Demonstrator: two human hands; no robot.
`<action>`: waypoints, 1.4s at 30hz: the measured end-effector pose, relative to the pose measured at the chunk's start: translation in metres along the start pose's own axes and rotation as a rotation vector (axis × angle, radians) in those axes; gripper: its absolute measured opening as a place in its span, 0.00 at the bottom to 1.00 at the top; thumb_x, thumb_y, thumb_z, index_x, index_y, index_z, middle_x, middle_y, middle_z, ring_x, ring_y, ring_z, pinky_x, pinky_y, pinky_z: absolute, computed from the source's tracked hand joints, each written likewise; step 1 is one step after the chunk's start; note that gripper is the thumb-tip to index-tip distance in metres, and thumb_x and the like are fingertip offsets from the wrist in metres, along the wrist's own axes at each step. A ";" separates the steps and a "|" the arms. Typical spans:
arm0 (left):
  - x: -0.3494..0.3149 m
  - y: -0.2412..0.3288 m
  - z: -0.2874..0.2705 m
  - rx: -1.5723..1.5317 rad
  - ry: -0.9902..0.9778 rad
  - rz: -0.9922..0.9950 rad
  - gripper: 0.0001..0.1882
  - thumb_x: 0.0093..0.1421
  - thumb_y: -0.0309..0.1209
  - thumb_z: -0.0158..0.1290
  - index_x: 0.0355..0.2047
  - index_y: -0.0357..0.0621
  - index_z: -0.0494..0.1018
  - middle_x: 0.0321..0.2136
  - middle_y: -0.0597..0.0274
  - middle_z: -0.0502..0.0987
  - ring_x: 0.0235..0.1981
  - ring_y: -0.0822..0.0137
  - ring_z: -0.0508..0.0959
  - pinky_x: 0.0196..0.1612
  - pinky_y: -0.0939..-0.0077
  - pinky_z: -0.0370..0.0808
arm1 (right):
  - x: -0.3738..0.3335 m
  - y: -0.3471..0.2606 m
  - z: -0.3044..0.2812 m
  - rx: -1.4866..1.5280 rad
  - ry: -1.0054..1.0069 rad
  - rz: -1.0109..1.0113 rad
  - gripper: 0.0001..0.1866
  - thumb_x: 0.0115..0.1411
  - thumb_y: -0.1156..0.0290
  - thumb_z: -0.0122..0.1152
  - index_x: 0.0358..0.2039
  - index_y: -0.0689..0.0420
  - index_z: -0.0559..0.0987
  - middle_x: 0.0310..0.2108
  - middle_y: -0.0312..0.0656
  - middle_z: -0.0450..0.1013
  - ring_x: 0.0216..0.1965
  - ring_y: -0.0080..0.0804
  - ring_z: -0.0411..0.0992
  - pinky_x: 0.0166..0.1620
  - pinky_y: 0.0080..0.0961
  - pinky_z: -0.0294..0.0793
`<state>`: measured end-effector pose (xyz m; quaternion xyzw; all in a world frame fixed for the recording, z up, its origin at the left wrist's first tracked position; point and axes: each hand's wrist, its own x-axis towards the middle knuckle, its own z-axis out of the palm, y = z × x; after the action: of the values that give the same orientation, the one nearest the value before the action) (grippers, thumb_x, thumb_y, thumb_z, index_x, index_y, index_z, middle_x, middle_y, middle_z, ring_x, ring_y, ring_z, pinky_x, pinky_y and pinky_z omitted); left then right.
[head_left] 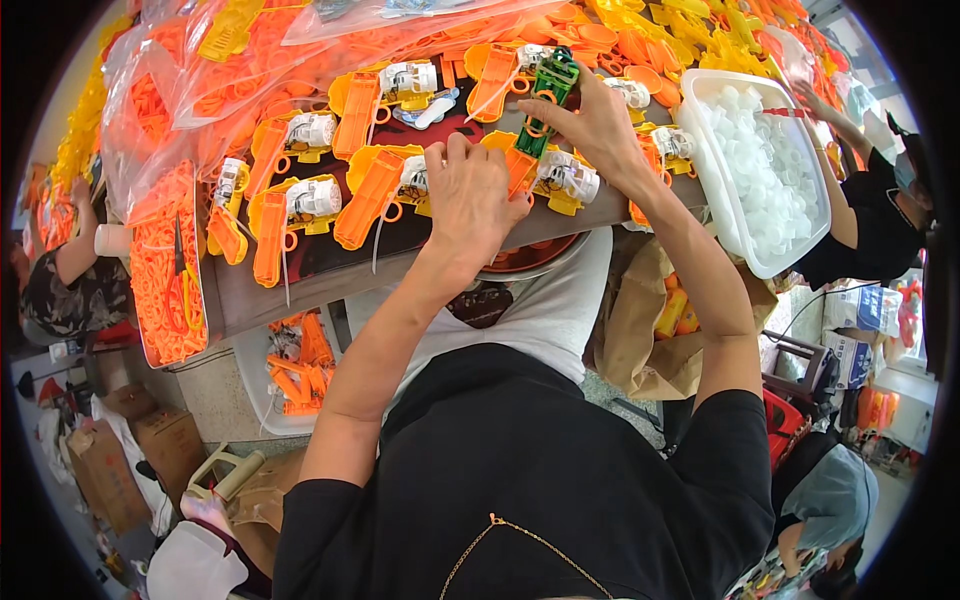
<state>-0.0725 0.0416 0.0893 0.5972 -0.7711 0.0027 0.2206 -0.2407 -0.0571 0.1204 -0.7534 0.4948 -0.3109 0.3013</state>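
My right hand (602,128) is closed around a narrow green plastic piece (550,85), which stands tilted with its lower end at a toy half-shell. What the green piece is, I cannot tell. Below it lies that orange and yellow toy half-shell (519,172) with a white printed cylinder (567,181) at its side. My left hand (467,200) rests over the shell's left side, fingers bent, with the fingertips partly hidden. Similar toy assemblies (362,205) lie in rows on the table, each with an orange handle part and a white cylinder; some have thin wires hanging down.
At right stands a white tub (757,255) of translucent caps. An orange tray (147,318) holds small orange parts and scissors (180,270). Piles of orange and yellow parts (290,80) fill the back. A paper bag (630,330) stands below; co-workers (865,190) sit to both sides.
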 end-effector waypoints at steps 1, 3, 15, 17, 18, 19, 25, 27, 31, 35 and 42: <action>0.000 0.000 0.000 -0.001 0.000 0.003 0.24 0.42 0.41 0.69 0.34 0.36 0.79 0.32 0.56 0.79 0.41 0.58 0.72 0.49 0.61 0.62 | 0.000 0.000 0.000 -0.001 0.003 0.001 0.28 0.56 0.54 0.73 0.44 0.65 0.75 0.28 0.39 0.79 0.25 0.21 0.78 0.26 0.20 0.78; 0.000 -0.001 -0.001 0.029 0.009 -0.011 0.21 0.44 0.43 0.68 0.30 0.37 0.80 0.29 0.56 0.79 0.42 0.60 0.71 0.50 0.61 0.60 | 0.000 -0.001 0.002 0.015 0.003 -0.026 0.27 0.56 0.55 0.73 0.44 0.64 0.75 0.29 0.38 0.79 0.25 0.22 0.78 0.28 0.21 0.78; -0.074 -0.083 -0.037 0.037 0.208 -0.267 0.30 0.52 0.37 0.63 0.57 0.45 0.72 0.49 0.59 0.73 0.54 0.58 0.68 0.56 0.57 0.60 | -0.012 -0.053 0.003 0.349 0.084 0.051 0.17 0.59 0.65 0.71 0.41 0.64 0.78 0.34 0.40 0.80 0.33 0.24 0.80 0.34 0.21 0.83; -0.081 -0.089 -0.039 0.057 0.172 -0.256 0.31 0.52 0.36 0.63 0.57 0.45 0.71 0.50 0.58 0.72 0.54 0.58 0.68 0.56 0.57 0.60 | -0.004 -0.064 0.025 0.455 0.056 0.013 0.20 0.58 0.62 0.72 0.41 0.63 0.78 0.33 0.41 0.79 0.33 0.25 0.80 0.36 0.21 0.84; -0.082 -0.091 -0.039 0.069 0.135 -0.237 0.32 0.52 0.35 0.62 0.58 0.45 0.70 0.50 0.58 0.72 0.53 0.58 0.69 0.56 0.57 0.61 | 0.001 -0.069 0.037 0.443 0.025 -0.038 0.19 0.57 0.61 0.72 0.40 0.63 0.78 0.32 0.41 0.79 0.33 0.24 0.80 0.34 0.21 0.83; -0.081 -0.090 -0.037 0.092 0.153 -0.227 0.32 0.51 0.35 0.64 0.57 0.43 0.71 0.48 0.58 0.73 0.51 0.58 0.70 0.54 0.58 0.62 | 0.009 -0.066 0.052 0.421 0.022 -0.078 0.19 0.57 0.61 0.73 0.39 0.62 0.78 0.32 0.40 0.79 0.33 0.24 0.80 0.34 0.20 0.83; -0.071 -0.089 -0.042 0.154 0.149 -0.266 0.26 0.48 0.36 0.66 0.47 0.40 0.76 0.37 0.59 0.75 0.44 0.59 0.71 0.48 0.61 0.63 | 0.025 -0.087 0.103 0.394 -0.015 -0.122 0.20 0.56 0.59 0.73 0.38 0.62 0.78 0.31 0.38 0.80 0.30 0.21 0.78 0.35 0.21 0.78; -0.068 -0.090 -0.044 0.158 0.138 -0.264 0.23 0.47 0.35 0.67 0.43 0.41 0.77 0.36 0.58 0.75 0.43 0.59 0.71 0.47 0.61 0.63 | 0.030 -0.086 0.107 0.215 -0.070 -0.088 0.22 0.56 0.58 0.73 0.40 0.63 0.77 0.32 0.39 0.80 0.30 0.23 0.78 0.36 0.23 0.78; -0.064 -0.091 -0.047 0.173 0.124 -0.252 0.18 0.45 0.34 0.68 0.35 0.42 0.77 0.33 0.58 0.75 0.41 0.60 0.72 0.45 0.62 0.63 | 0.034 -0.085 0.115 0.192 -0.064 -0.111 0.23 0.57 0.58 0.72 0.41 0.64 0.76 0.30 0.40 0.80 0.29 0.24 0.78 0.36 0.23 0.78; -0.061 -0.092 -0.048 0.190 0.104 -0.241 0.17 0.44 0.33 0.68 0.34 0.41 0.77 0.32 0.58 0.74 0.40 0.60 0.72 0.45 0.62 0.63 | 0.038 -0.086 0.117 0.107 -0.098 -0.139 0.25 0.58 0.57 0.71 0.42 0.66 0.75 0.28 0.41 0.80 0.27 0.25 0.78 0.33 0.25 0.80; -0.061 -0.089 -0.050 0.193 0.065 -0.277 0.24 0.46 0.35 0.67 0.44 0.40 0.79 0.33 0.58 0.76 0.41 0.58 0.73 0.46 0.62 0.64 | 0.039 -0.086 0.116 0.153 -0.101 -0.191 0.25 0.58 0.57 0.70 0.42 0.67 0.75 0.27 0.42 0.80 0.27 0.25 0.78 0.32 0.26 0.81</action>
<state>0.0378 0.0850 0.0903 0.7158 -0.6701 0.0655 0.1852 -0.0914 -0.0488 0.1201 -0.7866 0.3799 -0.3368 0.3514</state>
